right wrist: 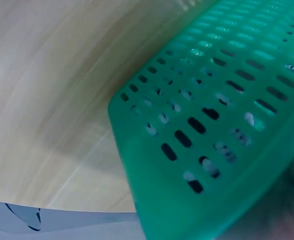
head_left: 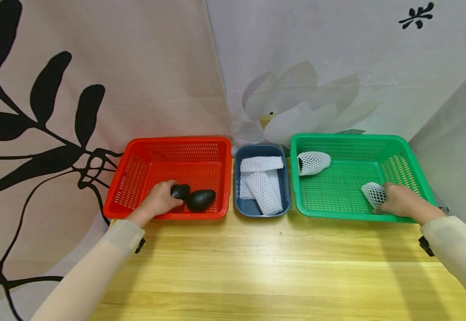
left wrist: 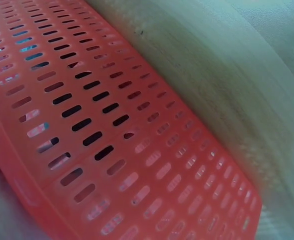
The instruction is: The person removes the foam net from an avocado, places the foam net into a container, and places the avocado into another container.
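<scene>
In the head view my left hand (head_left: pixel 161 199) reaches into the red basket (head_left: pixel 136 141) and grips a dark avocado (head_left: pixel 181 191) between thumb and fingers. A second avocado (head_left: pixel 201 200) lies against it on the right. Inside the green basket (head_left: pixel 349 137), my right hand (head_left: pixel 399 200) holds a white foam net sleeve (head_left: pixel 373 194) with something dark showing through its mesh. Another sleeved item (head_left: pixel 314 163), dark at its open end, lies at that basket's back left. Both wrist views show mostly basket walls, which hide the fingers.
Between the two baskets stands a small blue-grey tray (head_left: pixel 239 196) with several flat white foam nets (head_left: pixel 263 187). All three containers are on a wooden table (head_left: pixel 257 263). A printed curtain (head_left: pixel 169 67) hangs close behind them.
</scene>
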The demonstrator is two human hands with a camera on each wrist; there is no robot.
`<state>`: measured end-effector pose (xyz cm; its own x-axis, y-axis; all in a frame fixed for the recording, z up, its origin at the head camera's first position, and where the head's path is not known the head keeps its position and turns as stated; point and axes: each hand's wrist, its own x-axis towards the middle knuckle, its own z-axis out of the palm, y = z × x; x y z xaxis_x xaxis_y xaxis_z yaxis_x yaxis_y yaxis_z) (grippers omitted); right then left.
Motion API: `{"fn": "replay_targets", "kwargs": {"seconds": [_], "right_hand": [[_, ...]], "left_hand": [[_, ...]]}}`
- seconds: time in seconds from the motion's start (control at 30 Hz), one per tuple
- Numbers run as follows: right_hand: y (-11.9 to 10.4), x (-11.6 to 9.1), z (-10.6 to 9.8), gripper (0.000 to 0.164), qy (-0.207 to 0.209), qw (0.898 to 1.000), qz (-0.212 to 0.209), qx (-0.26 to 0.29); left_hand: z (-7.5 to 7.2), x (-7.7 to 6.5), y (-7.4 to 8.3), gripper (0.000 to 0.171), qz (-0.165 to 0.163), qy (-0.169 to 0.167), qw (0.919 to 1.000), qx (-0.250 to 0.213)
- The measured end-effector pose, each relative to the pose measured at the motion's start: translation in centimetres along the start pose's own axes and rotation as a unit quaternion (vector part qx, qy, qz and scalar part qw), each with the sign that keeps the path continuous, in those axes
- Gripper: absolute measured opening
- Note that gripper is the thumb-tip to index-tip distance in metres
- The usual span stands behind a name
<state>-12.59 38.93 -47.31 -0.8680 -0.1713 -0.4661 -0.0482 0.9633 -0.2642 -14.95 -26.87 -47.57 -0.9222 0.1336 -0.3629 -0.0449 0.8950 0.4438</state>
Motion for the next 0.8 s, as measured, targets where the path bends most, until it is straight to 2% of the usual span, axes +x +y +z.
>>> {"fn": "replay_targets", "kwargs": {"seconds": [0.23, 0.4, 0.6, 0.8], "right_hand": [[-0.33, -0.17, -0.12, 0.110, -0.020, 0.999, 0.024, 0.005], [-0.46, -0.13, -0.12, 0.108, -0.016, 0.999, 0.034, 0.002], [-0.33, -0.17, -0.03, 0.104, -0.003, 0.999, 0.041, 0.000], [-0.17, -0.17, 0.08, 0.104, 0.009, 0.998, 0.046, 0.037]], "left_hand": [[-0.14, 0.26, -0.06, 0.072, 0.005, 0.002, 0.9997, 0.022], [-0.41, 0.06, 0.14, 0.072, -0.002, 0.001, 0.9994, 0.033], [-0.45, -0.05, 0.02, 0.074, -0.012, -0.007, 0.9995, 0.028], [-0.26, 0.08, -0.57, 0.074, -0.004, -0.001, 0.9999, 0.009]]}}
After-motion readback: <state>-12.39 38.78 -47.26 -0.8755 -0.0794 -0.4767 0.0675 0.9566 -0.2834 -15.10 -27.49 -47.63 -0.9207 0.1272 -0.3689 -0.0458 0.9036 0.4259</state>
